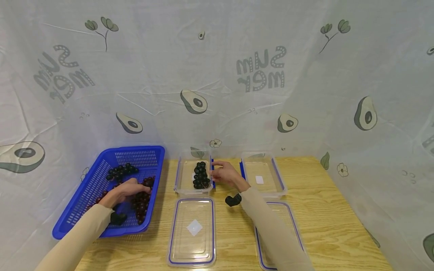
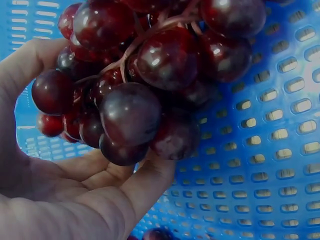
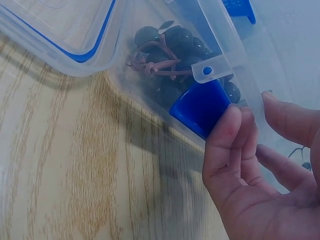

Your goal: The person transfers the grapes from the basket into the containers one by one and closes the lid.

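Note:
In the blue basket (image 1: 157,195), my left hand (image 1: 127,190) curls its fingers and thumb round a bunch of dark red grapes (image 2: 131,114); the stem shows on top in the left wrist view. To the right stands a clear lidless container (image 1: 184,177) with a bunch of black grapes (image 1: 200,176) lying along its right side. My right hand (image 1: 227,174) touches this container's right side, its bent fingertips against the blue latch (image 3: 202,107) and another digit at the wall. The right hand has no grapes in it.
Another bunch of black grapes (image 1: 122,171) lies at the back of the basket. A second clear container (image 1: 268,169) stands right of the first. One blue-rimmed lid (image 1: 191,248) lies in front of the first container, another lid (image 1: 288,216) partly under my right forearm. A printed curtain (image 1: 230,124) hangs behind.

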`<state>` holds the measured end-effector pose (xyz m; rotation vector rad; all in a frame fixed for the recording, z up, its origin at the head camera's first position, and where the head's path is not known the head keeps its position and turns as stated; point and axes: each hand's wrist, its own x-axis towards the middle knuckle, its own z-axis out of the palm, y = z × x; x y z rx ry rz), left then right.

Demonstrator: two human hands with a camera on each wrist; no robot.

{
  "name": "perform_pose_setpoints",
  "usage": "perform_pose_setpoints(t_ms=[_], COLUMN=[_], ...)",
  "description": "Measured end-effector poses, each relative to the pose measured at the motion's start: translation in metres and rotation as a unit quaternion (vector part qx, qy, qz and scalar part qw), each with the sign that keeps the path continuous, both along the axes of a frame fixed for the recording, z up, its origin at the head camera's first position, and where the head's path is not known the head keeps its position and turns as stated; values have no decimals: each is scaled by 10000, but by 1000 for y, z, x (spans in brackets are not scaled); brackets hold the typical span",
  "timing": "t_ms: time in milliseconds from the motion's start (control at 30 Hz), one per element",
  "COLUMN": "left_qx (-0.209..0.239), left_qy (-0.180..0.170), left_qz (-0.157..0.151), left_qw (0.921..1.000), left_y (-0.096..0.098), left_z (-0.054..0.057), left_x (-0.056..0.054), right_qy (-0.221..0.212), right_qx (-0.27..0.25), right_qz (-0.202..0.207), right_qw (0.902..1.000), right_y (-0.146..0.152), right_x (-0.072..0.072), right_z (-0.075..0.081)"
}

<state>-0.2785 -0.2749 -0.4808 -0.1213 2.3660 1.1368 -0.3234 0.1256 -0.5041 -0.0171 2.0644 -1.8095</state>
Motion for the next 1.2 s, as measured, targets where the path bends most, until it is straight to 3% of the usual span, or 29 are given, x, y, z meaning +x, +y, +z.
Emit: perform_pose_setpoints(t_ms=[167, 467, 733, 1033, 1200], left_qx=[85, 348, 762, 283, 250], left_qy=[25, 239, 199, 774, 1098], left_qz=[32, -239, -37, -7, 47], left_qw=[10000, 9988, 9969, 9966, 9936], left_y=[-5, -10, -11, -23, -25], left_z=[-1, -1, 0, -3, -1], left_x=[0, 0, 2, 1, 3], right_qy=[-53, -70, -90, -114, -153], right_qx=[11, 1, -60, -84, -120], right_qz=[-6, -31, 6, -60, -40], right_qw=[10000, 10000, 9999, 9999, 9998], right_y=[0, 1, 1, 0, 0], right_x=[0, 0, -1, -2, -1], right_z=[1, 4, 3, -1, -2])
